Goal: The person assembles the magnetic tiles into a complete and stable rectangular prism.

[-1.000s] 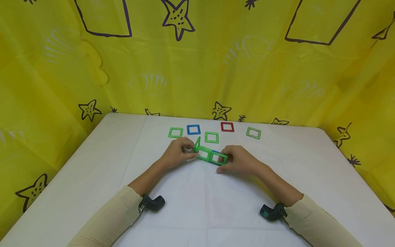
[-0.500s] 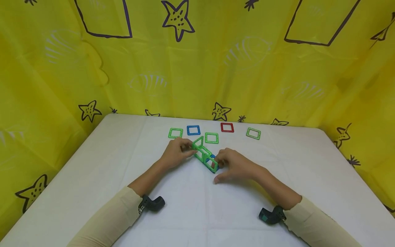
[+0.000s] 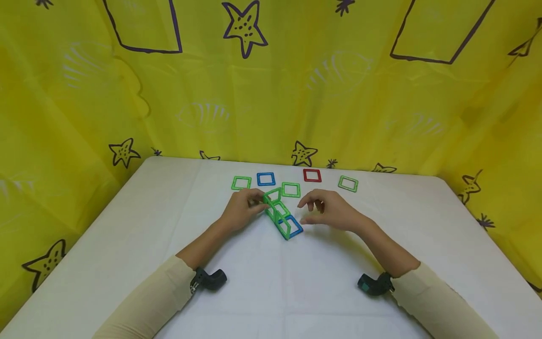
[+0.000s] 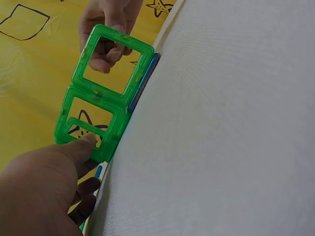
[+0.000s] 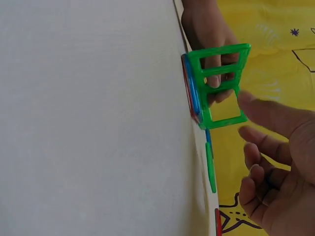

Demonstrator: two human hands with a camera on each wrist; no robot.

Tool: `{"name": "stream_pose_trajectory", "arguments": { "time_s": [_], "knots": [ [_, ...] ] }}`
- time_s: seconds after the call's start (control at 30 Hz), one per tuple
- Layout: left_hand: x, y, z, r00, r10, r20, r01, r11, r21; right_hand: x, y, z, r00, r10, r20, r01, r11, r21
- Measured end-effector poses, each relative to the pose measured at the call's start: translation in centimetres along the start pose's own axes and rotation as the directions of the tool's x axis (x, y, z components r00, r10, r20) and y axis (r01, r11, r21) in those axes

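Observation:
Several square magnetic tiles, hollow frames, are joined into one piece at the middle of the table. Two green tiles (image 3: pixel 276 216) stand side by side as a wall, with another green tile (image 3: pixel 280 194) upright across the far end. At the foot of the wall's near half lies a blue tile (image 3: pixel 296 233). My left hand (image 3: pixel 242 208) pinches the far left end, its thumb (image 4: pixel 84 146) over the green frame and its other fingers partly hidden behind. To the right, my right hand (image 3: pixel 334 210) hovers beside the blue tile, fingers loosely bent and holding nothing.
Loose tiles lie along the back of the white table (image 3: pixel 237 292): a green one (image 3: pixel 242 177), a blue one (image 3: pixel 266 173), a second green one (image 3: pixel 290 184), a red one (image 3: pixel 312 170) and a green one farther right (image 3: pixel 348 178). A yellow patterned curtain (image 3: pixel 271 94) hangs behind.
The joined tiles have swung round, their right end coming toward me. My right hand has let go of that end and drawn away up and right; my left hand keeps its hold.

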State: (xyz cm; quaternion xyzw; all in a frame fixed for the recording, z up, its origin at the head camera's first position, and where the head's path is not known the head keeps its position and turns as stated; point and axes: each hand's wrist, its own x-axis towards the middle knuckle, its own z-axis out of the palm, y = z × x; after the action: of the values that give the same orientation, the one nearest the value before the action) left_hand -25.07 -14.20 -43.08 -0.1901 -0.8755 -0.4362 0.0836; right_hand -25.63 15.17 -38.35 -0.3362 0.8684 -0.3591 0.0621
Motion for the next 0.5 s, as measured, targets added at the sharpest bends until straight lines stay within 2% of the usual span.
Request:
{"name": "stream_pose_trajectory", "arguments": {
  "time_s": [0.2, 0.5],
  "knots": [
    [0.1, -0.1, 0.0, 1.0, 0.012, -0.001, -0.012, 1.0, 0.006, 1.4, 0.6, 0.3, 0.986, 0.138, -0.088, -0.138, 0.99, 0.005],
    [0.3, -0.5, -0.1, 0.999, 0.041, 0.034, -0.04, 0.999, -0.009, 3.8, 1.1, 0.5, 0.957, 0.272, -0.101, -0.28, 0.957, -0.071]
  ]
}}
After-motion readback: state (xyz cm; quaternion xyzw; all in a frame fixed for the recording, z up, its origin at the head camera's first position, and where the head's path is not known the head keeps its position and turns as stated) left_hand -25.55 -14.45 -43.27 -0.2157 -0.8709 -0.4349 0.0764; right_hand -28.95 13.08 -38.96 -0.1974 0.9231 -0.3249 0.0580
